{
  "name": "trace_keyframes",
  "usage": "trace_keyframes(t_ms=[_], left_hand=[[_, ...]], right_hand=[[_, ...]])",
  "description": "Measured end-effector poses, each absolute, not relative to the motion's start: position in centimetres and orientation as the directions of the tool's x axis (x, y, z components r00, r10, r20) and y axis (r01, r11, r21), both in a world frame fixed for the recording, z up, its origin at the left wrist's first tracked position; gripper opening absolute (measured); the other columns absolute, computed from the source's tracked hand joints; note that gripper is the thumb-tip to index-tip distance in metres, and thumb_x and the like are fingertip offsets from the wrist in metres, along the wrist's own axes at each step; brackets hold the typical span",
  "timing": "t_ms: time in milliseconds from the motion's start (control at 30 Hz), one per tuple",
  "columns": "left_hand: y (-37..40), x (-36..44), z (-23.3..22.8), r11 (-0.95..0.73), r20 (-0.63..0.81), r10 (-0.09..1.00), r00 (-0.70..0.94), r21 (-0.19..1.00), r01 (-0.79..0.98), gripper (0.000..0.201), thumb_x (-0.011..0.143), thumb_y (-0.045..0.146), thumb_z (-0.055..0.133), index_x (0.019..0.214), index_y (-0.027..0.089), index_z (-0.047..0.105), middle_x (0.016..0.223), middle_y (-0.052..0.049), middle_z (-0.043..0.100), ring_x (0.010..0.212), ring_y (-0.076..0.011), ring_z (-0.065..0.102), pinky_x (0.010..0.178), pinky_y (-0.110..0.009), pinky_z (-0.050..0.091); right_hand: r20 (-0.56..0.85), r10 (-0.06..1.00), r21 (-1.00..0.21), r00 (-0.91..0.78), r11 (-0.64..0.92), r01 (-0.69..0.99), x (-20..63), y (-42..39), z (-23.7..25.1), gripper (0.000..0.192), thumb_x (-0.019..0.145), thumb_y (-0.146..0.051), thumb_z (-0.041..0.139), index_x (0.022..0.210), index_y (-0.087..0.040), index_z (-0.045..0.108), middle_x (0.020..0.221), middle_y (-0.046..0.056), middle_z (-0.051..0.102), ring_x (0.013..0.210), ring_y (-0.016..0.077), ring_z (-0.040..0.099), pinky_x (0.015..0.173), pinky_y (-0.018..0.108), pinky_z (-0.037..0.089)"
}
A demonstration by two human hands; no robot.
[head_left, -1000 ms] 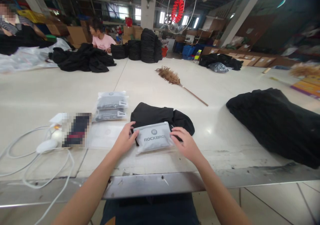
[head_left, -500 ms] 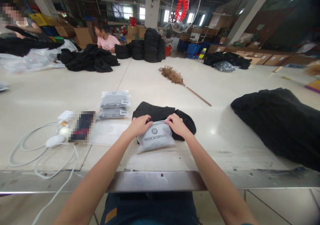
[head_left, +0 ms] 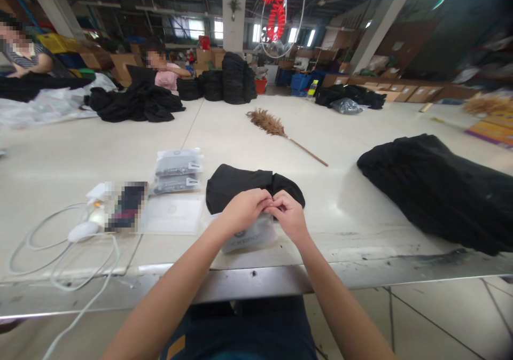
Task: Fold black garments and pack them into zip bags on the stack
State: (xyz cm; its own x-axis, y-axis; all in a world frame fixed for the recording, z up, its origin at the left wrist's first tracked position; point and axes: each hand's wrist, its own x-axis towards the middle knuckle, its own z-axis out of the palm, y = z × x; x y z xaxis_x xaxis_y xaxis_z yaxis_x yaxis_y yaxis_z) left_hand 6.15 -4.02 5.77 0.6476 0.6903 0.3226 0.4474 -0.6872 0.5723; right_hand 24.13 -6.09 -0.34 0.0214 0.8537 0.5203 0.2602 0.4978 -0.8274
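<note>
A frosted plastic pouch (head_left: 250, 235) with dark printed lettering lies near the table's front edge, partly covered by my hands. My left hand (head_left: 250, 206) is closed on the pouch's top edge, and my right hand (head_left: 287, 213) pinches the same edge at its right end. The fingertips of both hands meet there. Just behind the pouch rests a folded black cloth item (head_left: 238, 185). To the left, two filled pouches (head_left: 177, 170) overlap each other, with a flat translucent pouch (head_left: 173, 214) in front of them.
A phone (head_left: 127, 206) and white cables (head_left: 60, 242) lie at the left. A feather duster (head_left: 276, 127) rests farther back. Black fabric (head_left: 436, 189) is heaped at the right. Across the table are stacked black pieces (head_left: 232, 79) and two people, one in a pink shirt (head_left: 166, 77).
My left hand has slid right along the pouch's top edge until it meets my right hand. The camera view has shifted slightly. The person in pink has raised some black fabric.
</note>
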Motion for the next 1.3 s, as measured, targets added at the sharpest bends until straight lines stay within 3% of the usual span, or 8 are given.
trace_keyframes(t_ms=[200, 467, 667, 800, 967, 1100, 1167, 1300], left_hand=[[-6.1, 7.4, 5.7, -0.786, 0.299, 0.618, 0.727, 0.229, 0.574, 0.013, 0.098, 0.022, 0.049, 0.092, 0.021, 0.06, 0.086, -0.001, 0.063, 0.081, -0.018, 0.057, 0.068, -0.029, 0.038], [-5.4, 3.3, 2.5, -0.737, 0.433, 0.63, 0.644, 0.072, 0.672, 0.022, 0.101, 0.03, 0.044, 0.089, 0.018, 0.057, 0.095, -0.007, 0.063, 0.091, -0.0232, 0.052, 0.076, -0.035, 0.041], [-4.2, -3.0, -0.2, -0.66, 0.585, 0.67, 0.456, 0.189, 0.727, 0.019, 0.101, 0.028, 0.044, 0.088, 0.019, 0.056, 0.1, -0.01, 0.062, 0.095, -0.024, 0.054, 0.088, -0.04, 0.044], [-5.1, -3.2, -2.3, -0.623, 0.645, 0.724, 0.246, 0.458, 0.634, 0.019, 0.101, 0.028, 0.039, 0.093, 0.02, 0.054, 0.108, -0.01, 0.061, 0.104, -0.0224, 0.056, 0.094, -0.041, 0.045], [-7.1, -1.6, -5.0, -0.39, 0.331, 0.92, 0.208, 0.818, 0.422, 0.028, 0.098, 0.038, 0.046, 0.119, 0.019, 0.049, 0.109, -0.008, 0.065, 0.097, -0.0204, 0.064, 0.086, -0.035, 0.051], [-7.5, -1.4, -5.0, -0.269, 0.171, 0.953, 0.25, 0.857, 0.439, 0.034, 0.093, 0.043, 0.056, 0.118, 0.021, 0.052, 0.105, -0.006, 0.069, 0.097, -0.0224, 0.066, 0.084, -0.034, 0.051], [-7.5, -1.5, -4.5, -0.276, 0.167, 0.949, 0.268, 0.849, 0.45, 0.035, 0.092, 0.041, 0.057, 0.121, 0.022, 0.053, 0.111, -0.007, 0.069, 0.101, -0.0229, 0.066, 0.087, -0.035, 0.051], [-7.7, -1.6, -3.7, -0.337, 0.207, 0.921, 0.33, 0.849, 0.408, 0.039, 0.092, 0.036, 0.06, 0.128, 0.024, 0.053, 0.125, -0.008, 0.065, 0.113, -0.023, 0.062, 0.097, -0.037, 0.048]], right_hand=[[0.534, 0.845, -0.814, 0.03, 0.504, 0.289, 24.8, -8.2, -0.8, 0.021, 0.082, -0.028, 0.072, 0.066, -0.022, 0.062, 0.075, 0.0, 0.053, 0.07, 0.015, 0.052, 0.06, 0.028, 0.041], [0.555, 0.807, -0.809, 0.201, 0.467, 0.357, 26.3, -8.4, -1.2, 0.023, 0.086, -0.033, 0.066, 0.07, -0.022, 0.054, 0.08, 0.0, 0.05, 0.075, 0.0168, 0.051, 0.067, 0.031, 0.042], [0.559, 0.798, -0.813, 0.223, 0.474, 0.339, 27.3, -7.0, -1.4, 0.023, 0.089, -0.036, 0.064, 0.074, -0.022, 0.053, 0.08, 0.0, 0.05, 0.076, 0.0172, 0.052, 0.068, 0.031, 0.042], [0.593, 0.786, -0.783, 0.175, 0.511, 0.356, 26.6, -7.0, -1.5, 0.017, 0.089, -0.034, 0.064, 0.077, -0.022, 0.058, 0.085, 0.002, 0.053, 0.081, 0.018, 0.054, 0.069, 0.031, 0.044], [0.597, 0.796, -0.737, 0.102, 0.494, 0.462, 26.2, -8.3, -1.1, 0.011, 0.092, -0.03, 0.06, 0.085, -0.022, 0.061, 0.089, 0.003, 0.057, 0.085, 0.0191, 0.057, 0.075, 0.034, 0.048], [0.673, 0.731, -0.576, 0.109, 0.427, 0.697, 24.5, -9.9, 0.7, 0.01, 0.095, -0.026, 0.055, 0.091, -0.021, 0.063, 0.092, 0.006, 0.061, 0.092, 0.022, 0.058, 0.084, 0.04, 0.045], [0.679, 0.734, -0.429, -0.018, 0.416, 0.802, 23.3, -10.3, 1.9, 0.01, 0.094, -0.025, 0.056, 0.09, -0.021, 0.064, 0.09, 0.006, 0.063, 0.09, 0.0225, 0.058, 0.083, 0.04, 0.043], [0.414, 0.838, -0.262, -0.356, 0.484, 0.835, 21.6, -9.6, 4.1, 0.007, 0.092, -0.021, 0.061, 0.089, -0.022, 0.067, 0.084, 0.004, 0.066, 0.08, 0.0212, 0.06, 0.072, 0.036, 0.043]])
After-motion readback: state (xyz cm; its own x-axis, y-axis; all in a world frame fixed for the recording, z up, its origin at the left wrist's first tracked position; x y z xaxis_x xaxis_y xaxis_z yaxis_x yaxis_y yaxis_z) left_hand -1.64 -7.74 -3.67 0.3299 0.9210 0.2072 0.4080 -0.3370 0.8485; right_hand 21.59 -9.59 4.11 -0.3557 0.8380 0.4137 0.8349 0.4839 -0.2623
